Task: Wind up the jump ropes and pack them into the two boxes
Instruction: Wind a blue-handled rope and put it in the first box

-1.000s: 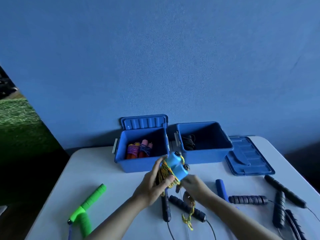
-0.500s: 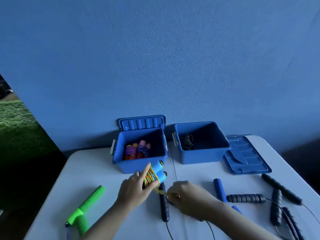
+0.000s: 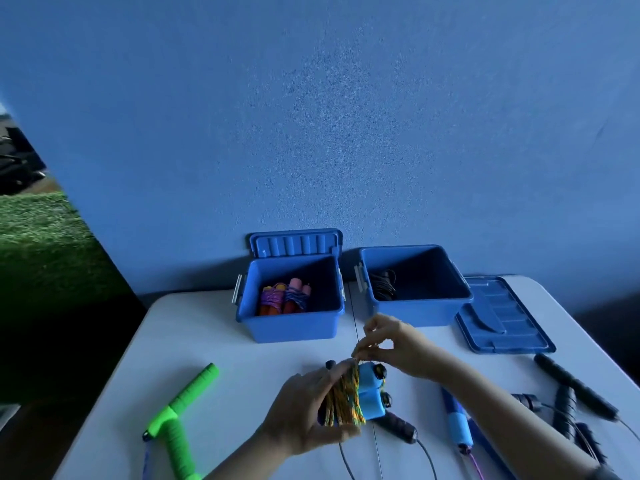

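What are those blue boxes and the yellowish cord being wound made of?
The blue boxes look like moulded plastic: smooth, slightly glossy walls, ribbed lid. The cord looks like braided fabric string, matte and multicoloured, though it is too blurred to be sure.

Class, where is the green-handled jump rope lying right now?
In the head view, the green-handled jump rope lies on the table's left side, in front of and left of the left box.

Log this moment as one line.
stage: winding | left hand: grips blue-handled jump rope wound in yellow cord | right hand: pinches cord end | left blue plastic box: holds wound ropes
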Motion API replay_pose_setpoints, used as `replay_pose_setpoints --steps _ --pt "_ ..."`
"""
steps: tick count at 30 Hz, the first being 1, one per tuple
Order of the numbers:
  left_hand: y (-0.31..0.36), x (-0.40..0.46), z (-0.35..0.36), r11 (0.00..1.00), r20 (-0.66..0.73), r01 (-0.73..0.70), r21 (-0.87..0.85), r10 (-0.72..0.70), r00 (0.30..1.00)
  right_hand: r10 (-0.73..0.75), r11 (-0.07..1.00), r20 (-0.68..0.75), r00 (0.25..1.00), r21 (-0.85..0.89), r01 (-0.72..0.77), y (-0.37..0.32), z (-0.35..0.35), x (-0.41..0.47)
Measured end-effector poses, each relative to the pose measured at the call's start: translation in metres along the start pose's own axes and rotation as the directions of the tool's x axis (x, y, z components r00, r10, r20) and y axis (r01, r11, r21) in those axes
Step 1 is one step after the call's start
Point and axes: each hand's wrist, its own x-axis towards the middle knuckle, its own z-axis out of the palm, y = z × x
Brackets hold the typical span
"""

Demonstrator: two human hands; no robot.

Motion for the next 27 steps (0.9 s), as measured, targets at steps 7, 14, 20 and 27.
replay_pose_setpoints --steps 7,14,20,27 --pt "0.013 0.010 -0.006 0.997 -0.100 0.049 -0.057 -0.054 0.994 0.027 0.999 -0.068 0.997 -0.033 -0.029 0.010 0.002 -0.003" --pt "0.017 0.014 -0.001 0.965 -0.041 0.196 -0.174 -0.206 0.978 0.047 0.997 -0.245 0.968 0.068 -0.031 0.014 0.003 -0.008" --pt "0.011 0.016 -0.003 0.935 -0.005 0.288 -0.208 -0.295 0.955 0.127 0.973 -0.281 0.951 0.220 -0.065 0.017 0.006 -0.013" --pt "0.008 0.024 0.001 0.888 -0.007 0.347 -0.301 -0.366 0.931 0.203 0.924 -0.350 0.915 0.378 -0.061 0.016 0.007 -0.015"
